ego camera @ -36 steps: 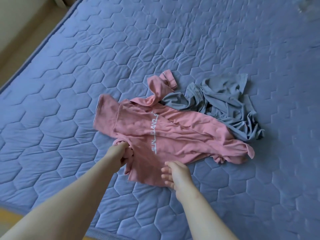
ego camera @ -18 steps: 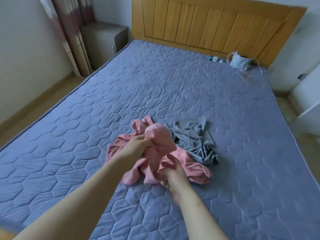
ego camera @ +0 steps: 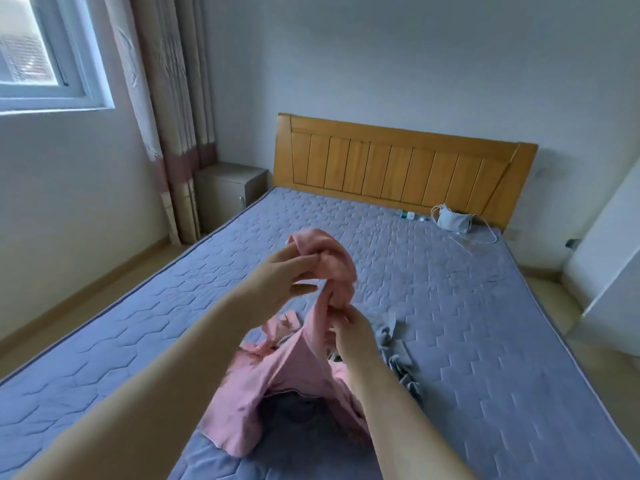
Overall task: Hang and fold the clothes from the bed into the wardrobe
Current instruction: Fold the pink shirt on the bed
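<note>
The head camera looks down at a big bed (ego camera: 467, 306) with a blue quilted cover. Two bare arms reach out over it. The left hand (ego camera: 280, 278) is held up high, and its fingers and thumb pinch the top of a pink shirt (ego camera: 287, 372). The top of the shirt is bunched up in a round lump just right of that hand. The right hand (ego camera: 349, 323) is a bit lower and nearer, and its curled fingers grip the pink cloth just under the lump. The rest of the shirt hangs down from the two hands like a little tent, and its bottom edge rests on the near part of the bed. A gray shirt (ego camera: 398, 355) lies crumpled on the bed just right of the pink one, partly behind the right arm. At the far end of the bed stands a wooden headboard (ego camera: 398, 168). Near it, on the far right of the bed, lies a gray face mask (ego camera: 453, 221) with white strings, and a small thing just to its left is too small to tell. To the left of the headboard is a small bedside cabinet (ego camera: 228, 188). Curtains (ego camera: 166, 98) hang beside it, and a window (ego camera: 41, 53) is at the far left.
</note>
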`<act>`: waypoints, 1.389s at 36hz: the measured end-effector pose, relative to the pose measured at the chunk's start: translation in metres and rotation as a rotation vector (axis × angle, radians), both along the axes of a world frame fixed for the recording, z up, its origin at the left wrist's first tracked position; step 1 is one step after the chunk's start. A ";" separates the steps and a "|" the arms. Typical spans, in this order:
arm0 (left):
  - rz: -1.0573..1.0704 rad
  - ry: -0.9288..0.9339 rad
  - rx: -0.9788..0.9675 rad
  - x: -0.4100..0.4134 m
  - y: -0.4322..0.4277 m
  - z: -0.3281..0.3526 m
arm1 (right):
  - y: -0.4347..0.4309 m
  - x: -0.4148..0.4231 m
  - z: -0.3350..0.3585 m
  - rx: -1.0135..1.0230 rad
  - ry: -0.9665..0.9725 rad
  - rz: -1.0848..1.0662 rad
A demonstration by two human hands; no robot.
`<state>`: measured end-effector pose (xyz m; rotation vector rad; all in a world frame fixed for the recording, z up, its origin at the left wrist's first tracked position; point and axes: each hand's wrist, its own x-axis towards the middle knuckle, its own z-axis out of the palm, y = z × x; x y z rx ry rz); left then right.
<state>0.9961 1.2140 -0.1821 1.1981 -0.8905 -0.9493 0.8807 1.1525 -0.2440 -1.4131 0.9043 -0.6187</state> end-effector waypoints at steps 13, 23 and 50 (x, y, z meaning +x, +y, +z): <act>0.273 -0.838 0.565 0.024 0.016 -0.067 | -0.021 0.002 0.112 0.110 -0.650 0.016; 0.436 -0.208 0.438 0.036 0.012 -0.022 | -0.038 -0.011 0.093 -0.105 -0.354 -0.582; -0.008 -0.310 0.389 0.033 0.025 -0.007 | -0.016 0.033 0.079 0.025 -0.391 0.052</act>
